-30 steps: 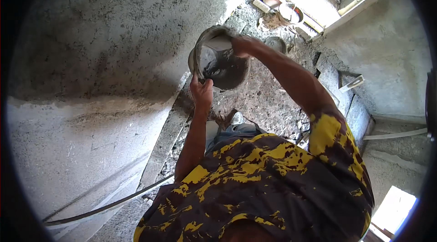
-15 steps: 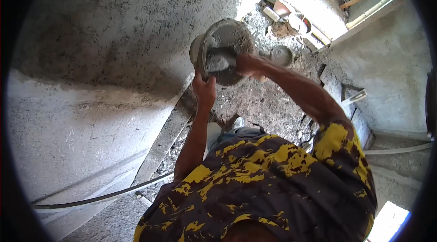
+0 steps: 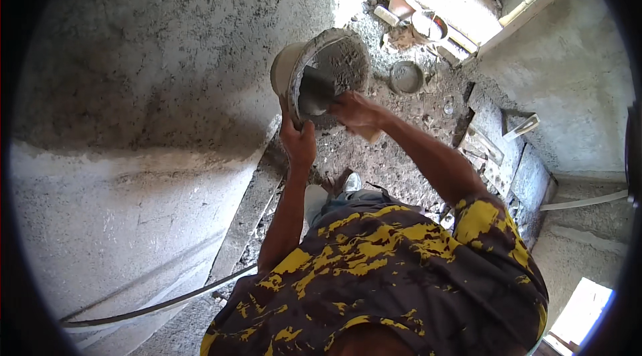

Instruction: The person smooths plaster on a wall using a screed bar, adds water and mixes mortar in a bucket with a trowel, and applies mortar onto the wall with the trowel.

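A grey, mortar-smeared bucket (image 3: pixel 286 67) is tilted toward me beside the rough wall, wet mortar (image 3: pixel 341 58) coating its inside. My left hand (image 3: pixel 297 142) grips its near rim, thumb showing on the outside. Closed around the handle of a trowel, my right hand (image 3: pixel 354 110) reaches into the bucket's mouth. The trowel's dark flat blade (image 3: pixel 315 88) lies inside, close to the left inner wall. Part of its pale wooden handle (image 3: pixel 368 134) sticks out below my fist. The blade's lower edge is hard to make out in shadow.
Right of the bucket, a shallow round pan (image 3: pixel 406 77) rests on the rubble-strewn floor (image 3: pixel 408 148). Farther back stands another bucket (image 3: pixel 428 27). Hand floats (image 3: pixel 520 127) lie on blocks at the right. A plastered wall (image 3: pixel 167 55) rises at left, and a hose (image 3: pixel 160 304) runs behind me.
The trowel blade has turned; its face showed pale mortar before and now looks dark. My right hand has shifted slightly left and lower, while the left keeps its hold on the bucket.
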### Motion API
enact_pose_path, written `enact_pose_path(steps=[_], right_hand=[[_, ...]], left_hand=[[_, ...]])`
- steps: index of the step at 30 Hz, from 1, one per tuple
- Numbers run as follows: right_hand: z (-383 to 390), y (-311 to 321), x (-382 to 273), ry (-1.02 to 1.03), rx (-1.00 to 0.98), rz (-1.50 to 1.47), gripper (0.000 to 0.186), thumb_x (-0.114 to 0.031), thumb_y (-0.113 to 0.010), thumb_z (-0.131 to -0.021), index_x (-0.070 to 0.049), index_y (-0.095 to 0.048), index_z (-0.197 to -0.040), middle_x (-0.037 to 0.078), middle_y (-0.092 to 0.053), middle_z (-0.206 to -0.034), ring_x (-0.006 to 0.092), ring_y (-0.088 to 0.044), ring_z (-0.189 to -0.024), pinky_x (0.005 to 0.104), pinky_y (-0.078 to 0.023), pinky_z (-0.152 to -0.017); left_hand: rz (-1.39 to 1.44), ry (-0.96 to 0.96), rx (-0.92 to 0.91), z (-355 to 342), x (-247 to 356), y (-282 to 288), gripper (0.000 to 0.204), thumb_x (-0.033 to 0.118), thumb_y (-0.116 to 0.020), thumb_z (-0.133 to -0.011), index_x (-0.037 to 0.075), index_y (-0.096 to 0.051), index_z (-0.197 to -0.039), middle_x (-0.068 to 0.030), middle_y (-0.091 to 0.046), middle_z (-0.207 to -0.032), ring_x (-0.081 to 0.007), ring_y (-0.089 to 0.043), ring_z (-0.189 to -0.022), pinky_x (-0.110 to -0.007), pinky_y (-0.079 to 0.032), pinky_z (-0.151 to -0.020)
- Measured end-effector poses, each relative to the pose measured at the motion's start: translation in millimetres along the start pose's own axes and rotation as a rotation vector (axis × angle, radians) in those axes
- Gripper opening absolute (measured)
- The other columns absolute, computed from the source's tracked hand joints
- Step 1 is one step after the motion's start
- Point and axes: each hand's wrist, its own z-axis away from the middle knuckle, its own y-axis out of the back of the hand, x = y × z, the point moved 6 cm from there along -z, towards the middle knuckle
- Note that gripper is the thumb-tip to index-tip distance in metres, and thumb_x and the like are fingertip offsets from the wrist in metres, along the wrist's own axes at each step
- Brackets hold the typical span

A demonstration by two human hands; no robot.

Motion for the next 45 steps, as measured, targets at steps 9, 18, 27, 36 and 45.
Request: enact_pose_path(steps=[9, 18, 27, 36, 45], right_hand=[[-16.3, 104.9, 27.5, -0.058, 0.214, 0.563, 0.027, -0.024, -0.042, -0.094, -0.002, -0.057, -0.094, 0.006, -0.052, -0.059, 0.0113, -0.047, -0.044, 0.0249, -0.041, -0.037], [12.6, -14.9, 88.6, -0.037, -0.320, -1.246, 0.032, -0.036, -0.056, -0.087, -0.006, -0.053, -0.095, 0.004, -0.050, -0.068, 0.0113, -0.047, -0.049, 0.0257, -0.038, -0.042], [30.2, -25.4, 127.8, 0.055, 0.051, -1.430, 0.026, -0.029, -0.058, -0.087, -0.005, -0.054, -0.094, 0.003, -0.052, -0.071, 0.0106, -0.049, -0.049, 0.0237, -0.042, -0.040], [173.9, 69.0, 258.0, -0.248, 1.195, -1.118, 0.044, -0.037, -0.056, -0.083, -0.003, -0.051, -0.109, 0.006, -0.056, -0.079, 0.0120, -0.054, -0.061, 0.0258, -0.048, -0.046], [96.7, 20.6, 341.7, -1.355, 1.931, 0.412, 0.028, -0.030, -0.058, -0.082, -0.002, -0.057, -0.086, 0.011, -0.052, -0.075, 0.0251, -0.054, -0.072, 0.0350, -0.045, -0.056]], left_hand=[[0.022, 0.082, -0.124, -18.4, 39.5, 0.9, 0.074, -0.004, -0.045, -0.068, -0.003, -0.024, -0.139, -0.0197, -0.047, -0.127, -0.0199, -0.053, -0.104, -0.027, -0.041, -0.087], [0.062, -0.009, -0.453, -34.7, 50.3, -24.5, 0.058, -0.004, -0.045, -0.071, -0.005, -0.039, -0.128, -0.0124, -0.051, -0.121, -0.0173, -0.051, -0.104, -0.027, -0.040, -0.089], [0.477, 0.601, -0.379, -20.7, -68.7, -79.5, 0.052, 0.001, -0.052, -0.067, 0.008, -0.046, -0.119, -0.0049, -0.054, -0.099, -0.0211, -0.055, -0.088, -0.036, -0.049, -0.076], [0.078, 0.708, -0.228, 7.2, -206.5, 51.3, 0.047, 0.002, -0.056, -0.063, 0.013, -0.048, -0.108, -0.0056, -0.052, -0.096, -0.0233, -0.054, -0.084, -0.042, -0.050, -0.063], [-0.053, 0.954, 0.036, 76.4, -255.9, 205.1, 0.065, -0.005, -0.051, -0.061, 0.007, -0.045, -0.124, -0.0069, -0.056, -0.108, -0.0213, -0.056, -0.093, -0.032, -0.050, -0.071]])
